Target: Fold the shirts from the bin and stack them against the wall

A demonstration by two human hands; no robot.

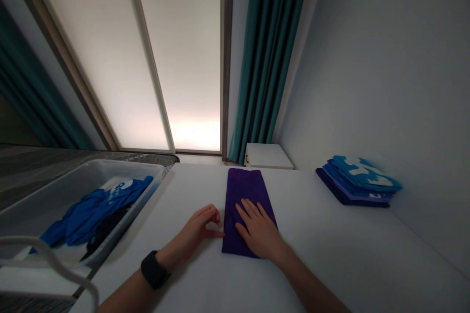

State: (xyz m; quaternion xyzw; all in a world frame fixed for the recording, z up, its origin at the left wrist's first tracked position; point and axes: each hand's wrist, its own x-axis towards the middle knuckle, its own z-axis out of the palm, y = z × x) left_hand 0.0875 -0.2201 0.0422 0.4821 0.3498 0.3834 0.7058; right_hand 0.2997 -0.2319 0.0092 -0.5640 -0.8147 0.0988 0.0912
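A purple garment (243, 190), folded into a long narrow rectangle, lies flat on the white table. My right hand (257, 227) rests palm down on its lower half, fingers spread and holding nothing. At the left edge of the cloth is my left hand (205, 222), a dark watch on its wrist. Its fingers are curled and its thumb stands apart from them, the thumb tip at or just touching the garment's edge. Nothing shows between thumb and fingers.
On the table's right, by the wall, sits a stack of folded blue and purple garments (358, 181). A translucent plastic bin (156, 171) at left contains a crumpled blue shirt (91, 215) and dark cloth. A pale curved tube (55, 259) crosses the lower left. Beyond the table stands a white cabinet (270, 155).
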